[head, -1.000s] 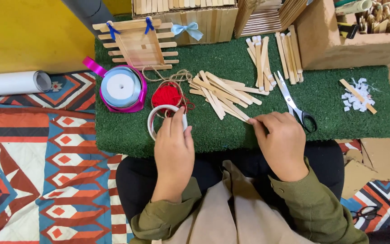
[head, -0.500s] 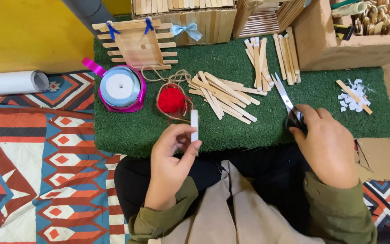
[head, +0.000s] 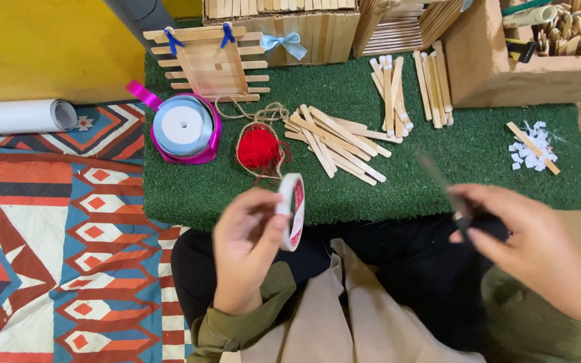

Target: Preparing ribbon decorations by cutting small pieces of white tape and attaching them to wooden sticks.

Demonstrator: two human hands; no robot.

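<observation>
Presently, a roll of white double-sided tape (head: 292, 210) is pinched upright in the left hand (head: 247, 252), held over the lap just short of the green turf surface (head: 438, 181). A pair of scissors (head: 448, 191), blurred, is gripped in the right hand (head: 532, 245), blades pointed toward the turf. Beyond the hands, loose craft sticks (head: 334, 141) are heaped beside a red yarn ball (head: 258, 148) and a ribbon spool (head: 184, 126). A stick panel with blue bows (head: 208, 62) appears assembled, whereas several sticks with taped ends (head: 393, 91) lie unjoined, so much assembly seems left.
</observation>
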